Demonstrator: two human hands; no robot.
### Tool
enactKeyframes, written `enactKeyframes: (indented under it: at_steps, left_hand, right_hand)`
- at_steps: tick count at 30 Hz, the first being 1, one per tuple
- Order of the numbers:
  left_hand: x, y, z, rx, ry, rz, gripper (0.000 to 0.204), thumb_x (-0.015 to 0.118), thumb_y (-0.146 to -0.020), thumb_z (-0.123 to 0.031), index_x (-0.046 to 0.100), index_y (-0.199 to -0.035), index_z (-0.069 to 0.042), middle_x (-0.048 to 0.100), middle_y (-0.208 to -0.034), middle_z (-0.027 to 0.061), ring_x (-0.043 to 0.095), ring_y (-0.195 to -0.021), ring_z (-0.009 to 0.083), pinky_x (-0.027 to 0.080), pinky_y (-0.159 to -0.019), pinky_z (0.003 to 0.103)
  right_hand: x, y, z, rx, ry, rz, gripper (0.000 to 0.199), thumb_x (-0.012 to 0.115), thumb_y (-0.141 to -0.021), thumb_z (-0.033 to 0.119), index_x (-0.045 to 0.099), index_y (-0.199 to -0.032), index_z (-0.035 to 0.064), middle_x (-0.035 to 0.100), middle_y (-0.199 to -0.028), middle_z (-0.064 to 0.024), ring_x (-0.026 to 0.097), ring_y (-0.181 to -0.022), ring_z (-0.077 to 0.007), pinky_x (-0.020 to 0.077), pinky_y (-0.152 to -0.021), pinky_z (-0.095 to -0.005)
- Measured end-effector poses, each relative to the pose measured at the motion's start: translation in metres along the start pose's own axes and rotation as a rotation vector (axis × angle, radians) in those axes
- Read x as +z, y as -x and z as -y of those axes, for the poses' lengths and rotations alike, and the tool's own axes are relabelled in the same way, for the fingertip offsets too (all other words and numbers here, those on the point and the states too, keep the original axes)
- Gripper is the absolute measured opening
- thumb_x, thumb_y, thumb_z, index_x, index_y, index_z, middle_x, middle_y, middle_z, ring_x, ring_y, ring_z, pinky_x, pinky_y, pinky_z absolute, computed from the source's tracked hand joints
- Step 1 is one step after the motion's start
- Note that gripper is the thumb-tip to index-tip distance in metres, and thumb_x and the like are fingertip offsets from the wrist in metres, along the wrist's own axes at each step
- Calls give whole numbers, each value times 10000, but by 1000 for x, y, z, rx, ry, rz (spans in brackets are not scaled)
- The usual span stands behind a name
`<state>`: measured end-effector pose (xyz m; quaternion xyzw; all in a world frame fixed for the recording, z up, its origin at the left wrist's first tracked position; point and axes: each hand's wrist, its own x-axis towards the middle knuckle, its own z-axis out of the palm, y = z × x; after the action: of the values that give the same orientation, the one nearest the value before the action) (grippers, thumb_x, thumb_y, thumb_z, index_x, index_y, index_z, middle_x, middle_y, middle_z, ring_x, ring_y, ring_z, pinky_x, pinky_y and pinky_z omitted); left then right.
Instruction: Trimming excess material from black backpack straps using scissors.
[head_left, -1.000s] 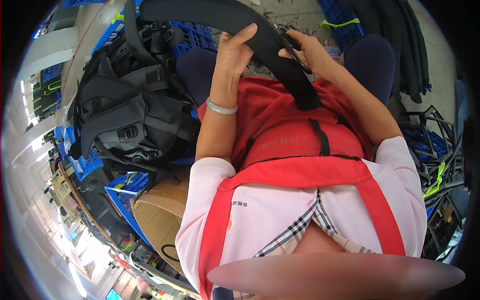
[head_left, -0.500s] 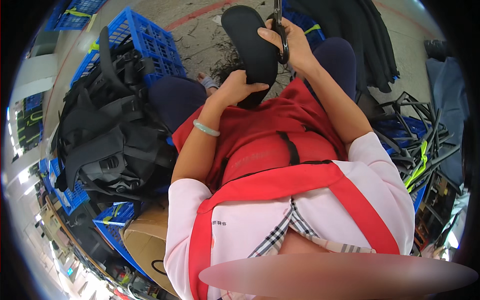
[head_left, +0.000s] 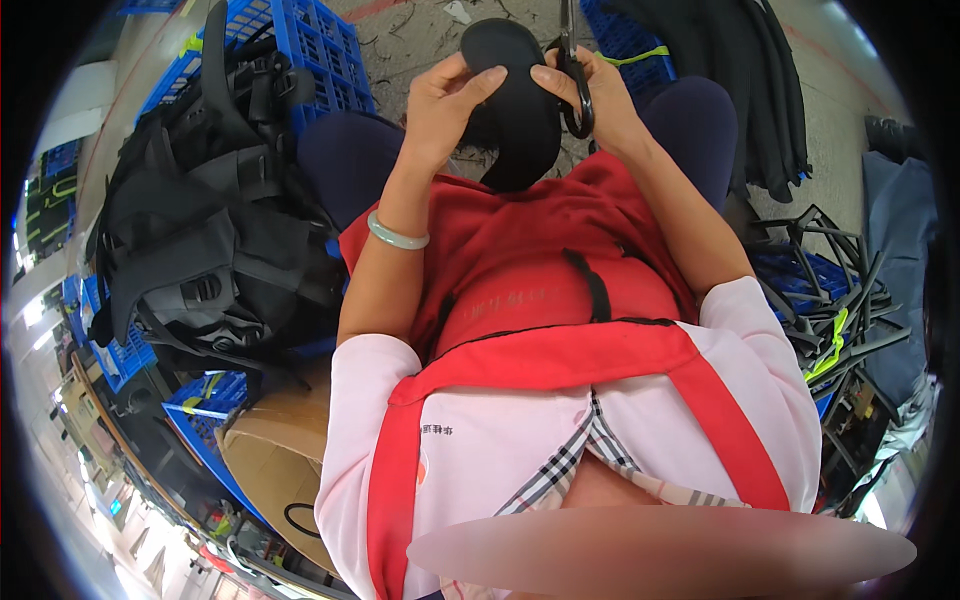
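Note:
A long black padded piece (head_left: 525, 125), rounded at its far end and curved, is held over my lap between both hands. My left hand (head_left: 440, 105) grips its left edge near the far end, thumb on top. My right hand (head_left: 605, 105) has black-handled scissors (head_left: 580, 105) tucked in it, blades pointing away from me. The thumb of that hand also presses on the pad's right edge, its fingers partly hidden behind the scissors. The near end of the pad hangs down against my red apron (head_left: 540, 290).
To the left, black straps and padded harnesses (head_left: 220, 230) are heaped over a blue crate (head_left: 325, 60). Black fabric pieces (head_left: 755, 90) hang at the far right. Below them lies a pile of black strips (head_left: 830, 290). A cardboard box (head_left: 270, 450) stands at lower left; scraps litter the floor.
My left hand has moved from the pad's near part up to its far end. The pad has shifted slightly right and nearer; my right hand keeps the scissors and now pinches the pad's edge.

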<state>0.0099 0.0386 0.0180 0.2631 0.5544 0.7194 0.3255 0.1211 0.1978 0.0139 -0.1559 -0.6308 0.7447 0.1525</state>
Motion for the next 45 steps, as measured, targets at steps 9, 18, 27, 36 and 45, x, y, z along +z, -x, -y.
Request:
enactKeyframes:
  at_steps: [9, 18, 27, 36, 45]
  left_hand:
    - [14, 2, 12, 33, 72, -2, 217, 674, -847, -103, 656, -1038, -1, 660, -920, 28, 596, -797, 75, 492, -701, 211]
    - [31, 13, 4, 18, 111, -1, 225, 682, -845, -145, 654, -1015, 0, 654, -895, 18, 590, -797, 78, 484, -722, 220]
    - [52, 27, -6, -76, 179, 200, 274, 684, -834, -126, 634, -1070, 7, 645, -945, 22, 585, -860, 88, 469, -786, 222]
    - [61, 32, -6, -51, 116, 252, 307, 686, -836, -148, 630, -1096, 5, 646, -937, 20, 586, -856, 94, 469, -789, 230]
    - [66, 35, -10, -80, 102, 302, 237, 674, -836, -109, 642, -1042, 1, 644, -922, 18, 580, -846, 81, 465, -772, 218]
  right_hand:
    - [-1, -1, 0, -5, 71, 141, 290, 756, -777, 171, 615, -993, 39, 630, -873, 3, 568, -779, -64, 445, -704, -205]
    - [-15, 29, 16, 54, 245, 226, 373, 747, -794, 236, 579, -1054, 28, 598, -874, -4, 542, -799, -69, 443, -712, -219]
    - [-78, 71, 97, 174, 885, 358, 490, 733, -780, 295, 491, -1110, 26, 481, -829, -37, 448, -750, -130, 396, -688, -272]
    - [-75, 91, 125, 200, 1020, 442, 517, 769, -720, 272, 445, -1050, 42, 457, -757, -59, 389, -678, -178, 389, -634, -308]
    - [-76, 89, 142, 197, 1138, 481, 531, 776, -697, 222, 438, -1066, 47, 413, -723, -99, 367, -660, -250, 372, -624, -345]
